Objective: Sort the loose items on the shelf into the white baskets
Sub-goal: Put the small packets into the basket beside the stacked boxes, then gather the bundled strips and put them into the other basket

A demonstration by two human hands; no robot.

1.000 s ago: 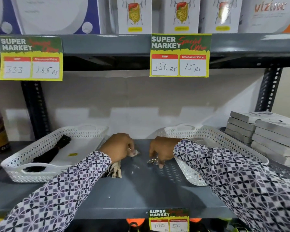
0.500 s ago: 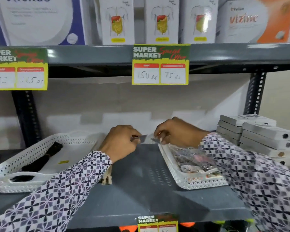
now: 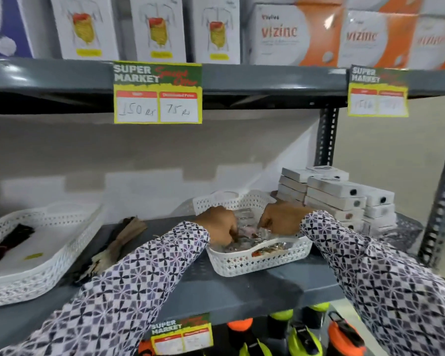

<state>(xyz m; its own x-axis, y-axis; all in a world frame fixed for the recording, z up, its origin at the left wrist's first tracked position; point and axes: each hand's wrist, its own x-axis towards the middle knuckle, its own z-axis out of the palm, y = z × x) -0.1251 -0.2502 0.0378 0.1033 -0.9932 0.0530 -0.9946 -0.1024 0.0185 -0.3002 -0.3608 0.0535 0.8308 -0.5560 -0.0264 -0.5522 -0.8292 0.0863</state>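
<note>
The right white basket (image 3: 257,264) stands mid-shelf and holds several clear packets of small items (image 3: 265,249). Both of my hands are down inside it. My left hand (image 3: 217,224) has its fingers curled and pinched on a small packet at the basket's left side. My right hand (image 3: 280,218) is pinched the same way on a packet at the right side; the fingertips are partly hidden among the packets. A loose brown and tan bundle (image 3: 121,240) lies on the grey shelf (image 3: 242,296) between the baskets. The left white basket (image 3: 41,276) holds a long black item (image 3: 13,237).
Stacked grey-white flat boxes (image 3: 337,199) stand just right of the right basket, close to my right wrist. The upper shelf with a price tag (image 3: 157,93) hangs overhead. A perforated upright (image 3: 326,137) stands at the back right. Bottles with orange and yellow caps (image 3: 303,335) sit below.
Both hands moved right from above the open shelf and dropped into the right basket, carrying the small packets. The camera swung right, so the left basket sits near the frame's left edge.
</note>
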